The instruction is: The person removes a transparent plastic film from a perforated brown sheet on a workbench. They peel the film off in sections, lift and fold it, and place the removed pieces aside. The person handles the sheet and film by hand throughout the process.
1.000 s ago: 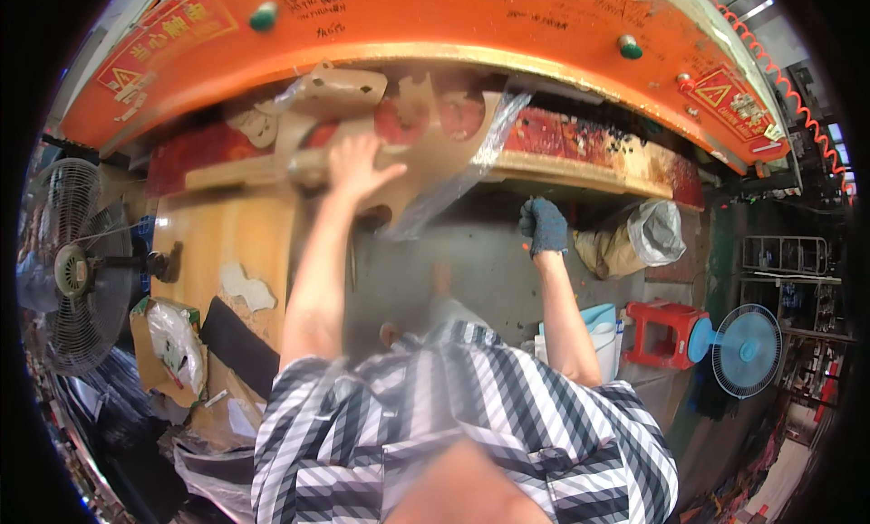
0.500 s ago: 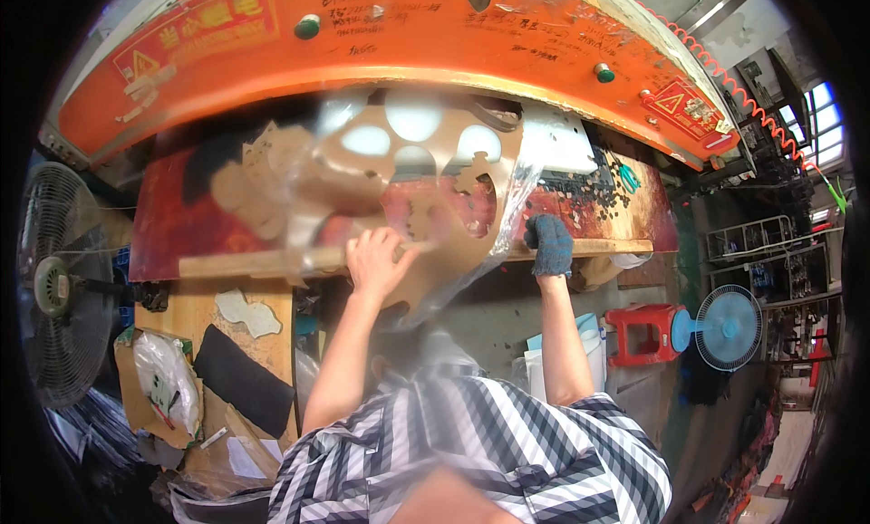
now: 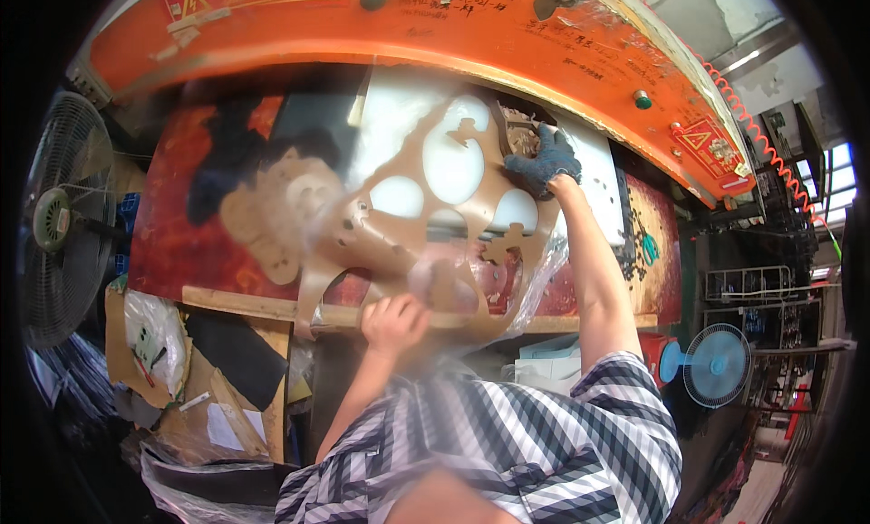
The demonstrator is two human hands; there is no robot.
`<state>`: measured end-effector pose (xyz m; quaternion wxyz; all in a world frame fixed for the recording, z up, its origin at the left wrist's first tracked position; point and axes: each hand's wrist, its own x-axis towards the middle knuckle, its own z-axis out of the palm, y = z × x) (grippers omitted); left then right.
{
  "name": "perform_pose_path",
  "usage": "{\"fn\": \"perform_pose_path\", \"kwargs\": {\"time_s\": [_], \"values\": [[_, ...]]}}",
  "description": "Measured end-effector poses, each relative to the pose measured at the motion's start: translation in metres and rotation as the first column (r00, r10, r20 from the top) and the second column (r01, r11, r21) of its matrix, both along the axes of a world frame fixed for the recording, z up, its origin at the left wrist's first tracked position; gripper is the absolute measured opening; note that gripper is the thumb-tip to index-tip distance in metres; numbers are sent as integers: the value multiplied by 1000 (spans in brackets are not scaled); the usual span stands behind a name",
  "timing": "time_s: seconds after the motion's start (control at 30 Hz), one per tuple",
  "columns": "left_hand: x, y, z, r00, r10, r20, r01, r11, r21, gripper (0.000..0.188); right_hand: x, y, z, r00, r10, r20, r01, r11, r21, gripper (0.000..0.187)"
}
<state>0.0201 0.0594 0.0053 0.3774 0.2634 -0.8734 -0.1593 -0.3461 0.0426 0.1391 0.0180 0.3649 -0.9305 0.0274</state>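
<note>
A brown sheet [image 3: 399, 252], cut through with several rounded holes, lies over the table and a white board [image 3: 453, 166]. Its near part reaches the wooden front edge, where my bare left hand [image 3: 396, 322] has its fingers curled closed on it. My right hand [image 3: 546, 166], in a dark blue-grey knitted glove, is stretched to the far side of the sheet. Its thumb and fingers are around the near right end of a dark-rimmed cutting die [image 3: 520, 136]; the fingertips are partly hidden. Clear plastic film [image 3: 544, 284] hangs along the sheet's right side.
An orange machine beam [image 3: 507, 48] spans the far side above the table. Brown cut pieces [image 3: 281, 207] lie at the left. Teal scissors [image 3: 649, 249] and small dark scraps are at the right. Fans [image 3: 716, 365] stand on both sides; a lower bench [image 3: 204, 424] holds a cardboard box.
My right hand has moved from the table's front edge to the cutting die at the back. The left hand has curled tighter, and the brown sheet lies flatter across the board.
</note>
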Motion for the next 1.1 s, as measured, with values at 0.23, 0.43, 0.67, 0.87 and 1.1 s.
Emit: {"fn": "perform_pose_path", "kwargs": {"time_s": [0.23,0.43,0.67,0.87,1.1], "values": [[11,16,5,1000,25,16,-25,1000,17,7,-8,9,-6,971,50,236,-65,996,57,94],[8,14,3,998,67,-22,-66,998,22,9,-30,51,-16,622,222,751,156,904,-397,72],[-8,8,92,903,-52,-427,126,981,147,2,-73,106,-35,48,534,844,626,643,-442,38],[-174,8,151,929,-326,-173,330,944,-6,61,-53,105,-24,-54,657,752,677,578,-456,42],[-178,-46,72,886,-193,421,151,980,131,77,-81,129,-24,-74,774,629,780,438,-447,45]]}}
